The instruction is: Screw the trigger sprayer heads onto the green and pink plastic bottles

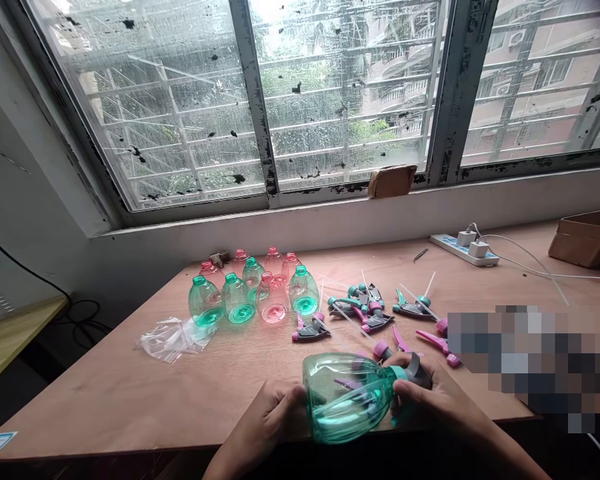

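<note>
A clear green spray bottle (347, 407) lies sideways between my hands over the table's front edge, its base to the left. My left hand (275, 413) is closed on the base end, with some fingers hidden behind it. My right hand (420, 390) grips the neck, where a teal collar and a grey spray head (416, 371) sit on the bottle. Just beyond it, a pink-collared sprayer (381, 350) rests on the table. Several loose grey, teal and pink trigger sprayers (375, 317) with white tubes lie behind.
Several green bottles (238, 300) and red bottles (271, 300) without spray heads stand at the back left. Near them lies a clear plastic bag (175, 339). A power strip (463, 250) with cables and a cardboard box (585, 240) are at the back right. Blurred blocks cover the right edge.
</note>
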`<state>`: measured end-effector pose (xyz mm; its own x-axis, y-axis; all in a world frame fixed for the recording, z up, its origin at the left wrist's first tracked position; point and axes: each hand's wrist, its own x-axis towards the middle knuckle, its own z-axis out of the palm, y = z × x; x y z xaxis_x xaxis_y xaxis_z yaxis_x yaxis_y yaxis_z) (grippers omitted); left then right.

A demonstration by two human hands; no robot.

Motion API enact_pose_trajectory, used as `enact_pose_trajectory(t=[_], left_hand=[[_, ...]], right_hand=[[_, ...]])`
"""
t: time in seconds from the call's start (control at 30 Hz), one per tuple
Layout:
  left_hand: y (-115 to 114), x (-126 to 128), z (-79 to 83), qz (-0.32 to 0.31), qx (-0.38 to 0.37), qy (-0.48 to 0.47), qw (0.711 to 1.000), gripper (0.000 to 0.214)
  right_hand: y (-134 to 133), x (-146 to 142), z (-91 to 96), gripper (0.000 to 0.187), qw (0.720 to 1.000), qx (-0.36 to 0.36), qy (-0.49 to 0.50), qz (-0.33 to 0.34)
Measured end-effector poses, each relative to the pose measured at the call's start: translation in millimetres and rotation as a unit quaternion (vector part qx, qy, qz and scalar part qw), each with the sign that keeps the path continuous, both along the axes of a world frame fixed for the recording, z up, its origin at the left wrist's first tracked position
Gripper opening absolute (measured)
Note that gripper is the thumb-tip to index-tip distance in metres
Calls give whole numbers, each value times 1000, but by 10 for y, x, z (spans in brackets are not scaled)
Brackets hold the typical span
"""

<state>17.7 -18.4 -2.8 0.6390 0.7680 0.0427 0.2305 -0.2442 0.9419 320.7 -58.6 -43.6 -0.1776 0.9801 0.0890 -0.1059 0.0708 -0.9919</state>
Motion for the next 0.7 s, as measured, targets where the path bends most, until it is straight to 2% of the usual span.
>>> enact_pose_trajectory(t=[0.13, 0.17, 0.27, 0.43, 0.6, 0.7], left_hand=[[12, 2, 18, 7, 1, -19, 1000, 45], [18, 1, 19, 12, -1, -36, 999, 45], [31, -14, -14, 15, -10, -82, 996, 61], [11, -44, -34, 30, 4, -30, 999, 51], [-34, 2, 114, 12, 4, -3, 1000, 42], [-38, 22, 157, -23, -6, 11, 1000, 44]], right_hand=[[2, -4, 5, 40, 1000, -11, 9, 0], [3, -5, 10, 40, 1000, -13, 9, -1], [8, -9, 24, 40, 1000, -9, 1, -12], [10, -10, 41, 40, 1000, -5, -12, -25], [-11, -21, 68, 41, 1000, -9, -4, -16], [-30, -32, 94, 42, 1000, -8, 6, -22]])
